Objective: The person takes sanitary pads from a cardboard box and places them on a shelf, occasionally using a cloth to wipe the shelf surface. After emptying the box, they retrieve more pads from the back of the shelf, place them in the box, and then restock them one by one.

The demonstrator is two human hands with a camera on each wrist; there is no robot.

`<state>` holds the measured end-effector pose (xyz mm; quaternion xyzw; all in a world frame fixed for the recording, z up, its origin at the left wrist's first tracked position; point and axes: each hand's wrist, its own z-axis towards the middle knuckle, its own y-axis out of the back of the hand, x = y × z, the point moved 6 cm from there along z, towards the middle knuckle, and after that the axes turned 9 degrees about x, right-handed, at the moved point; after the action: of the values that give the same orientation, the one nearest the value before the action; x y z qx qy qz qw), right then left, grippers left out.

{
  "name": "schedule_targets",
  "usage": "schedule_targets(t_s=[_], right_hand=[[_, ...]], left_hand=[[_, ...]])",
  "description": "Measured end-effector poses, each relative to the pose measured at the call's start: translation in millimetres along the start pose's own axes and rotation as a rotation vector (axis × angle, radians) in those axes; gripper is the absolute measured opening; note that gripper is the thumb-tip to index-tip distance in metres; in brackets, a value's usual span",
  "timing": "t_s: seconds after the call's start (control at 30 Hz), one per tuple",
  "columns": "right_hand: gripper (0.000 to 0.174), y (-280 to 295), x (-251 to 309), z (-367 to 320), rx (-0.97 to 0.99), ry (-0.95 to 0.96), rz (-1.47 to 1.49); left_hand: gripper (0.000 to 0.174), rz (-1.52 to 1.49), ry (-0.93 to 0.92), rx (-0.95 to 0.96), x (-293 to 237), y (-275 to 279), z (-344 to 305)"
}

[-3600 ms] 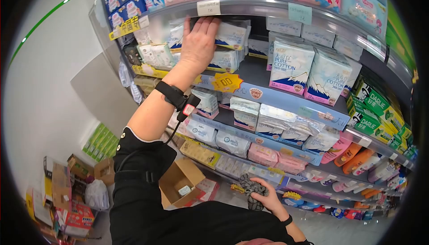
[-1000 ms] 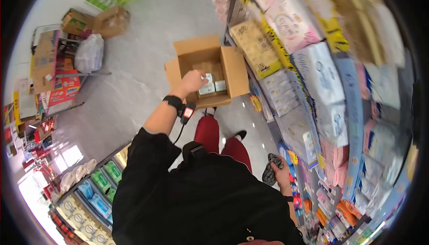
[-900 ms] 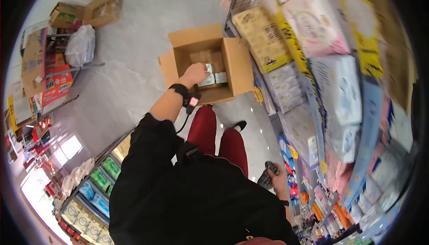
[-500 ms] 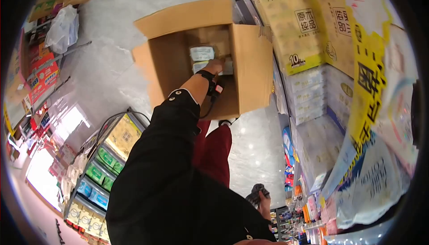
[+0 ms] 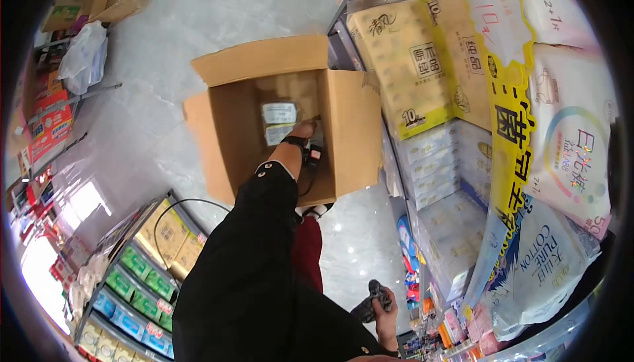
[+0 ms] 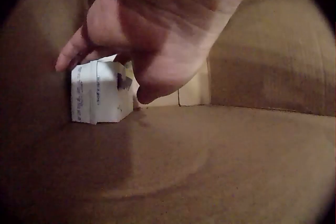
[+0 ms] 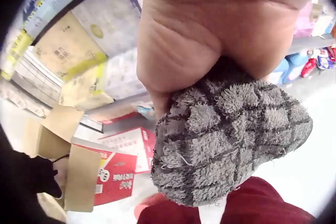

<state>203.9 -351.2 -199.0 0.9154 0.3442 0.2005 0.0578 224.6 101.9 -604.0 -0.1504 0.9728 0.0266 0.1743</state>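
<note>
My left hand (image 5: 304, 129) reaches down inside an open cardboard box (image 5: 264, 56) on the floor. In the left wrist view a small white packet (image 6: 102, 92) stands on the box bottom. The left hand (image 6: 157, 32) arches over it, fingers at its far upper side and thumb extended beside it with a gap. Two more pale packets (image 5: 279, 112) lie stacked to the hand's left in the head view. Low beside the body, my right hand (image 5: 386, 314) grips a bunched grey checked terry cloth (image 7: 231, 145); its fingertips are hidden behind the cloth.
Shelves with yellow tissue packs (image 5: 403, 65) and a Pure Cotton pack (image 5: 545, 263) line the right side. A second shelf rack (image 5: 125, 289) stands lower left. Cartons and a white plastic bag (image 5: 84, 58) are at far left. Red boxes (image 7: 118, 176) lie near the cardboard box.
The left hand has gone from the shelf down into the box, then moved rightward over the packets and lower. The right hand keeps hold of the terry cloth. The head view has tilted down.
</note>
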Motion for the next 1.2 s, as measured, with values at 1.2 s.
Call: schedule_targets(t_s=[1.2], right_hand=[[0.051,21.6,237.3,-225.3,-0.123,1.622,-0.352]], left_hand=[[0.044,-0.714,-0.776,0.829,-112.4,-214.0,-577.5]])
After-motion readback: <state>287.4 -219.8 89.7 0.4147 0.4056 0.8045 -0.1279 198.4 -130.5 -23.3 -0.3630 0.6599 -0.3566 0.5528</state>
